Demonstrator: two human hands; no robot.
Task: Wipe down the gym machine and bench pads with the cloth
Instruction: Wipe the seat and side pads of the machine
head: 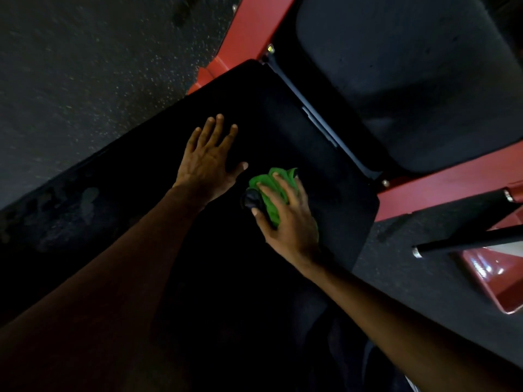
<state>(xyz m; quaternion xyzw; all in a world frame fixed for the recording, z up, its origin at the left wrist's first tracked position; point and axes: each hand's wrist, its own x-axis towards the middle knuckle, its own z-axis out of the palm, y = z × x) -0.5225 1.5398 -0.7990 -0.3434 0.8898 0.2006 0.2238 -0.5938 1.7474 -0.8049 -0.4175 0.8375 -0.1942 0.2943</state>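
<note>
Head view, looking down on a black bench pad (297, 131) — it carries both hands. Left hand (208, 162) lies flat on the pad near its left edge, palm down, fingers (218, 128) spread and straight, gripping nothing. Right hand (288, 219) sits just beside it toward the pad's right edge, fingers curled over a bunched green cloth (268, 190) and pressing it onto the pad surface. A small dark rounded object (250, 199) shows at the cloth's left side next to the thumb; can't tell what it is. The two hands are near each other but apart — left thumb tip stops short of the cloth.

Beyond the pad's far edge, across a narrow gap, a second pad (410, 66) — greyer, with a worn, slightly mottled surface. Red machine frame (441, 185) runs along the right of both pads and shows again at the far left corner. A black bar with a metal end cap (467, 240) sticks out at the right. Dark speckled floor (85, 66) on the left.
</note>
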